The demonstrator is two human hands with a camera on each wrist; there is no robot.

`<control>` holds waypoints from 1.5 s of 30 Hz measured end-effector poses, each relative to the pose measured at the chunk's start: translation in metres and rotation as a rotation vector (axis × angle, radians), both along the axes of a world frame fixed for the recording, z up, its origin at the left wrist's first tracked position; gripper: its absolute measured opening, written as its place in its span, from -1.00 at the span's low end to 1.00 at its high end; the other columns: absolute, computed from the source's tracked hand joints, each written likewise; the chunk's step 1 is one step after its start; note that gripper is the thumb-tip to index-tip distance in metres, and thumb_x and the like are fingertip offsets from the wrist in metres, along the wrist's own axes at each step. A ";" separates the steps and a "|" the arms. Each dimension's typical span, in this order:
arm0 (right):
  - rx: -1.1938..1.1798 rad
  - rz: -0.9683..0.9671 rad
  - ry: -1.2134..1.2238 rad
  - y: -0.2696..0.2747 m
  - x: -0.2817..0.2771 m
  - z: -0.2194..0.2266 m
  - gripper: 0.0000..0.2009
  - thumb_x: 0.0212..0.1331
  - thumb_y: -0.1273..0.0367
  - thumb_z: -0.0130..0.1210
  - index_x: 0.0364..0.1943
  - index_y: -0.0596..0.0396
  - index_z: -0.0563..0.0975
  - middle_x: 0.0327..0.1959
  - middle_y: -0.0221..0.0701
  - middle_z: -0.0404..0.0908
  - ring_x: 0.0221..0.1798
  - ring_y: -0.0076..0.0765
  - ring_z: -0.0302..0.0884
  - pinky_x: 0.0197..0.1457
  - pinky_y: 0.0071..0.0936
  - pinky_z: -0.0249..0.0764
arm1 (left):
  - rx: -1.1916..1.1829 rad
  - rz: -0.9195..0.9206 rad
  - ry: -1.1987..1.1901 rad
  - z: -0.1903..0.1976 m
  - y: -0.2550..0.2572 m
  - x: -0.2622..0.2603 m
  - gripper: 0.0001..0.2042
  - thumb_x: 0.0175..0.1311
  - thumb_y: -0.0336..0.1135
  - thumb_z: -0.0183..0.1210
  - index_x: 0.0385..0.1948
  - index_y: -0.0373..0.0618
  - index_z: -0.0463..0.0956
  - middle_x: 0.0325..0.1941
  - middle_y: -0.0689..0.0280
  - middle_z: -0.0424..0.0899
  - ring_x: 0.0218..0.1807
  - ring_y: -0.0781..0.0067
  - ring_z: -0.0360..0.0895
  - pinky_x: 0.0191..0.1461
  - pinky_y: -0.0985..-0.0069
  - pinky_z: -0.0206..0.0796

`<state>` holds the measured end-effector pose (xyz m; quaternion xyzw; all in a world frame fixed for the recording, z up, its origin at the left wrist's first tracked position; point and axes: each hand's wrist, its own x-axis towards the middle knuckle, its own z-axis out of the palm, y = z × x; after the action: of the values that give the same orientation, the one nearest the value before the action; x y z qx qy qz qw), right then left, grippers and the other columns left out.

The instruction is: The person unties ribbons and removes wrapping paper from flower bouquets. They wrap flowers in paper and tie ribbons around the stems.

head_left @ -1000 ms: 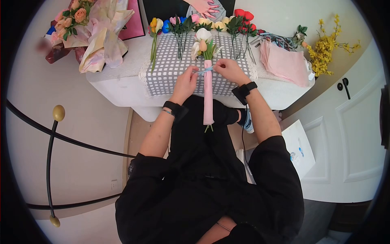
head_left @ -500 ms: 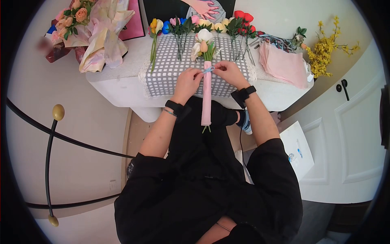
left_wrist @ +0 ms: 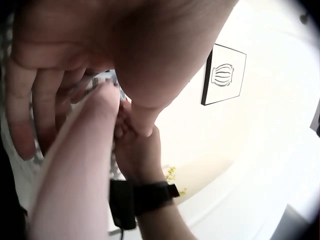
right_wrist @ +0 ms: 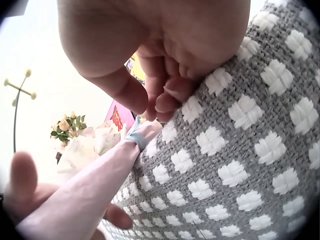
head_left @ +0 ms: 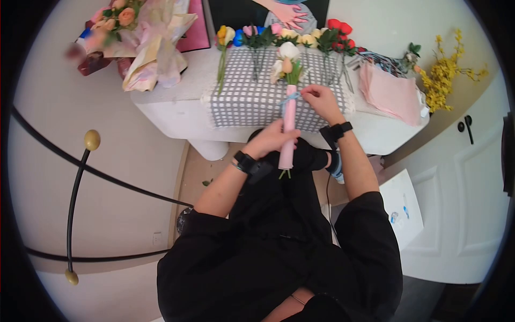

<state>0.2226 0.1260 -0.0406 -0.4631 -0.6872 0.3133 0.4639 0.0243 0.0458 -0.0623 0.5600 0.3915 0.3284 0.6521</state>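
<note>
A small bouquet with white and peach flowers (head_left: pixel 288 60) has its stems in a long pink wrap (head_left: pixel 288 115), green stem ends showing below. A light blue ribbon (head_left: pixel 290 98) is tied around the wrap just under the leaves. My left hand (head_left: pixel 271 138) grips the wrap's lower part; in the left wrist view the wrap (left_wrist: pixel 80 165) passes between thumb and fingers. My right hand (head_left: pixel 322 103) pinches at the ribbon's right side; in the right wrist view its curled fingertips meet at the ribbon (right_wrist: pixel 136 136). What exactly they hold is partly hidden.
Loose artificial flowers (head_left: pixel 257 36) lie along the back of the grey checked cloth (head_left: pixel 241 110). Pink sheets (head_left: pixel 389 94) and yellow flowers (head_left: pixel 439 86) are at the right. A large wrapped bouquet (head_left: pixel 155 59) lies at the back left.
My left hand has left the ribbon and moved down to the lower wrap. My right hand stays by the ribbon. The head view has shifted, so the scene sits further right.
</note>
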 end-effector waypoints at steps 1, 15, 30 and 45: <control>0.002 0.021 0.009 0.001 0.000 0.000 -0.86 0.08 0.44 0.14 -0.31 0.20 0.62 -0.50 -0.45 0.62 -0.46 -0.63 0.47 -0.39 -0.59 0.40 | 0.023 -0.007 -0.099 -0.010 -0.002 0.003 -0.65 0.30 -0.26 0.11 -0.04 -0.29 0.27 -0.36 0.25 0.56 -0.37 0.42 0.61 -0.36 0.48 0.51; 0.005 0.007 0.070 -0.005 -0.001 0.003 -0.90 0.08 0.48 0.14 -0.34 0.21 0.62 -0.52 -0.49 0.60 -0.45 -0.68 0.45 -0.38 -0.67 0.35 | 0.667 0.696 0.729 0.057 0.096 -0.181 -0.62 0.13 -0.11 0.21 -0.28 -0.31 0.43 -0.44 0.09 0.59 -0.45 0.23 0.56 -0.33 0.33 0.41; -0.046 0.001 0.064 -0.004 0.000 0.003 -0.89 0.08 0.49 0.13 -0.32 0.19 0.62 -0.48 -0.48 0.62 -0.42 -0.66 0.48 -0.34 -0.67 0.37 | 0.777 0.745 1.577 0.053 0.131 -0.209 -0.59 0.12 -0.20 0.13 -0.07 -0.31 0.41 -0.11 -0.10 0.55 -0.05 -0.20 0.51 0.04 0.07 0.38; 0.313 -0.451 -0.175 -0.016 0.065 0.033 -0.83 0.09 0.38 0.06 -0.32 0.19 0.60 -0.47 -0.13 0.62 -0.38 -0.12 0.60 -0.26 -0.34 0.50 | 1.095 0.668 1.048 0.018 0.106 -0.065 -0.82 0.17 -0.21 0.02 -0.50 -0.10 0.46 -0.58 0.08 0.59 -0.49 -0.02 0.57 -0.39 0.09 0.39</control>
<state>0.2878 0.1096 -0.0072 -0.5524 -0.6441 0.0511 0.5267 -0.0403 0.1516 -0.0448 0.7332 0.5749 0.3455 -0.1117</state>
